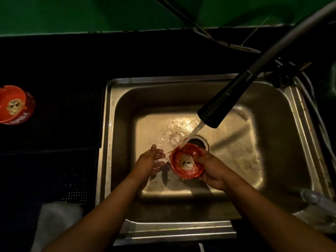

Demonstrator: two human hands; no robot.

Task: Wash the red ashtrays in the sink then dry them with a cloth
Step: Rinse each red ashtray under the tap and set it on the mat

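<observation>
A red ashtray [183, 165] is held tilted over the steel sink [291, 110], close to the drain. My right hand [214, 170] grips its right rim, with fingers reaching inside. Water from the black tap spout [223, 102] falls onto the ashtray's far rim. My left hand [151, 161] is just left of the ashtray, fingers spread, holding nothing and not touching it. A second red ashtray [15, 104] with a pale emblem in its middle stands on the dark counter far to the left.
A dark perforated mat [54, 124] covers the counter left of the sink. A white cloth [54, 220] lies at the counter's near left edge. Cables [209, 33] run along the green wall behind. A pale object [316, 199] rests at the sink's near right corner.
</observation>
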